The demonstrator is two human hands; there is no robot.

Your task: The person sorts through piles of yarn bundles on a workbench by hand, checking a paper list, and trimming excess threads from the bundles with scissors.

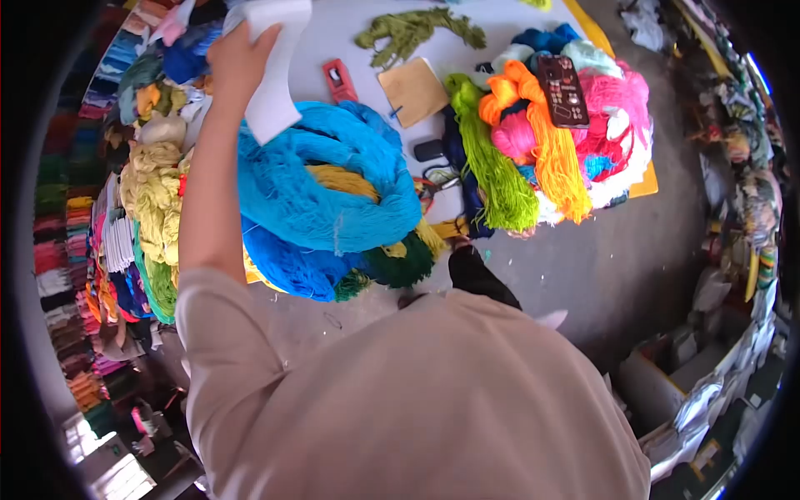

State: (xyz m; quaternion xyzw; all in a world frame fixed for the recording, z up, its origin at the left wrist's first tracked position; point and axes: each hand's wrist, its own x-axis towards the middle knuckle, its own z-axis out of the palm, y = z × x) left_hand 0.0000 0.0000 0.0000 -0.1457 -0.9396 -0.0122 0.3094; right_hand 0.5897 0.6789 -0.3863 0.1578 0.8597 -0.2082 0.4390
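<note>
My left hand (240, 57) reaches to the top left, its fingers closed on a long white paper strip (273, 92) that hangs down over the table. Just below the strip lies a big light-blue yarn skein (333, 221), with yellow yarn (343, 181) showing in its middle. Darker blue yarn (304, 267) and dark green yarn (400, 262) are under it. My right hand does not show. A dark sleeve or trouser leg (479, 277) sticks out past my beige shirt; which one it is, I cannot tell.
On the white table lie a red tool (338, 81), a brown paper piece (413, 92), olive yarn (417, 35), a small black object (428, 150) and scissors (429, 187). To the right, a patterned phone (563, 92) rests on multicoloured skeins (612, 108). Cream yarn (154, 192) is piled left.
</note>
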